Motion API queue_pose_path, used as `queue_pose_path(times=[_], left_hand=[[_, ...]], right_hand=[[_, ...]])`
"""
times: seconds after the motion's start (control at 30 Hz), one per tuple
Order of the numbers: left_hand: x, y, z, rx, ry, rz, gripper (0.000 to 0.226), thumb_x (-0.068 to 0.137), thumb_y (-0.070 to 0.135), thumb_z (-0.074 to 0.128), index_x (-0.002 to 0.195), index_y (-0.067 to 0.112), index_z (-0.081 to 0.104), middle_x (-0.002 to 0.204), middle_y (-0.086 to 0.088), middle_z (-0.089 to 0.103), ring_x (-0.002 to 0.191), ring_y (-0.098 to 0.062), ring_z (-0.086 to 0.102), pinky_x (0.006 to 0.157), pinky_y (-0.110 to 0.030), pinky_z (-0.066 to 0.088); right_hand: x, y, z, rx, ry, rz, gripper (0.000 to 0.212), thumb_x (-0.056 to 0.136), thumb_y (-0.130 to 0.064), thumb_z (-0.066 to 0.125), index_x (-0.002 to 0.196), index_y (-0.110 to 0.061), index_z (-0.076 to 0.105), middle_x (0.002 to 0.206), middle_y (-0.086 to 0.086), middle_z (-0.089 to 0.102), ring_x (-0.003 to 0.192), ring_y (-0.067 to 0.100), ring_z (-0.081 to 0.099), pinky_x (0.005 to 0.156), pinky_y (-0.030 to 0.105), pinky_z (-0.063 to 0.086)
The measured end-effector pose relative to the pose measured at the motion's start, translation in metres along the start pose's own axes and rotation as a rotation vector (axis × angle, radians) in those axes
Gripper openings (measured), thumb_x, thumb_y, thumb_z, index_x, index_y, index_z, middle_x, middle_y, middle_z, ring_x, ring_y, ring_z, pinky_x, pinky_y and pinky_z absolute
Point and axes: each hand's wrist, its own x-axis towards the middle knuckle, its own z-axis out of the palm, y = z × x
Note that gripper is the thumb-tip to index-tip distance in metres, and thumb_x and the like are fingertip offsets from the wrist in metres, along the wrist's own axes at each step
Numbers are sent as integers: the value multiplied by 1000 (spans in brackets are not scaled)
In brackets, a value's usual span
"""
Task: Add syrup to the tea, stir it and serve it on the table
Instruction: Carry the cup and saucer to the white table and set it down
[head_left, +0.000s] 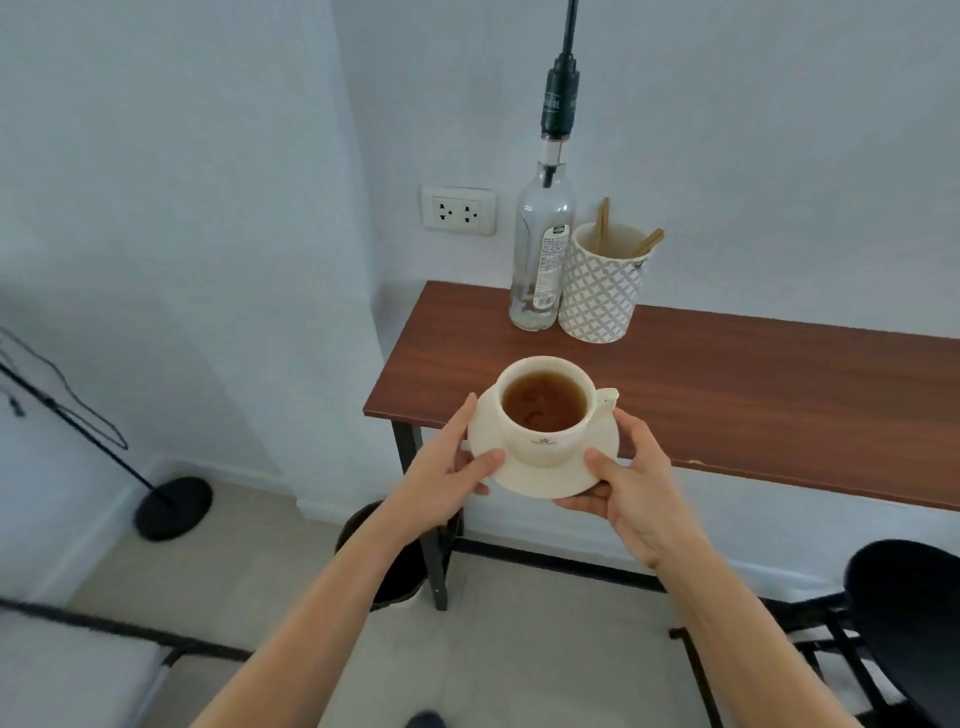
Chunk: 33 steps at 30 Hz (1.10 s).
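Note:
A cream cup of brown tea (543, 402) stands on a cream saucer (597, 441), its handle pointing right. My left hand (452, 467) grips the saucer's left rim, thumb on top. My right hand (631, 480) grips the right rim and supports it from below. The saucer hovers over the near left edge of the brown wooden table (753, 384). A clear glass syrup bottle (540, 254) with a black pump top stands at the table's back left. Beside it is a patterned holder (602, 291) with wooden stirrers (603, 223).
A wall socket (458, 210) sits left of the bottle. A dark bin (384, 551) stands under the table's left leg. A black chair (904, 613) is at the lower right. A black stand with a round base (174, 506) is on the floor at left.

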Motion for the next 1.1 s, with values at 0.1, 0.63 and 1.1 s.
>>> queue_pose_path(times=[0.1,0.63,1.1], left_hand=[[-32,4,-2,-83,132,-36,64,96,17,65,149,41,38,110,4,65,75,-9,71,61,-23,58],[-318,6,-68,-152,697,-85,51,97,3,61,137,33,51,100,2,68,77,-14,67,65,-24,57],[-650,2,-111,-155,1092,-228,55,96,-3,59,144,17,43,101,-11,61,76,-15,66,67,-27,59]], right_hand=[[-11,-4,10,-55,-121,10,44,99,5,50,120,-33,53,121,4,58,78,29,79,56,39,63],[-152,51,175,-199,-745,180,43,101,3,49,122,-35,52,120,17,63,80,31,79,56,40,63],[-398,176,335,-275,-1109,302,43,101,4,47,111,-37,55,105,15,68,68,27,79,51,37,62]])
